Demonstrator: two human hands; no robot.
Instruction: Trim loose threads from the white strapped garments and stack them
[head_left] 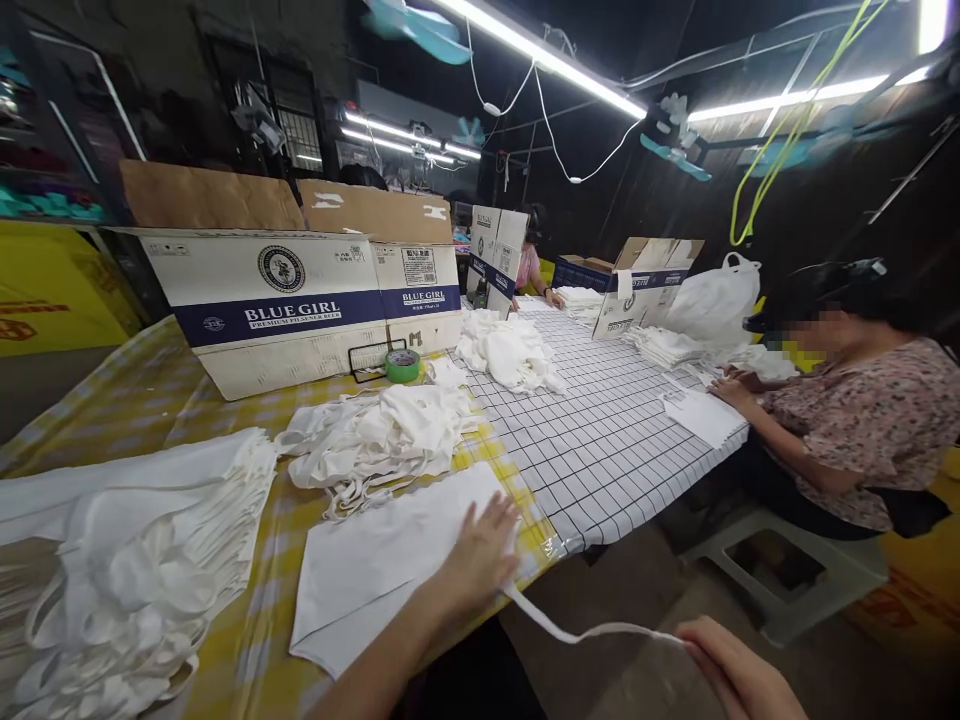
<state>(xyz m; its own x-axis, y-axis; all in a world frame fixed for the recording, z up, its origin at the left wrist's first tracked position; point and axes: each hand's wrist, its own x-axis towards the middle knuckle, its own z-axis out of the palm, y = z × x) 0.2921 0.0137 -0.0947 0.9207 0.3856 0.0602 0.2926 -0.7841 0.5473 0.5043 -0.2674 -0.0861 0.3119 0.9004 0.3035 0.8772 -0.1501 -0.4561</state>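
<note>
My left hand (481, 548) lies flat, fingers extended, on a white cloth piece (375, 565) spread near the table's front edge. From the cloth's right side runs a white fabric strap (577, 634). Out past the table edge, my right hand (739, 665) pinches the strap's far end, and the strap sags a little between both hands. Just behind the cloth sits a heap of white cloth with straps (382, 435). To the left is a stack of white cloth pieces (150, 560), its loops and straps hanging loose.
A large Blue Girl carton (300, 300) stands at the back left, with a green tape roll (403, 366) in front. Another white cloth heap (510, 350) lies on the checked tablecloth (592, 440). At the right, a co-worker (862, 420) sits handling white cloth; a plastic stool (795, 570) is there.
</note>
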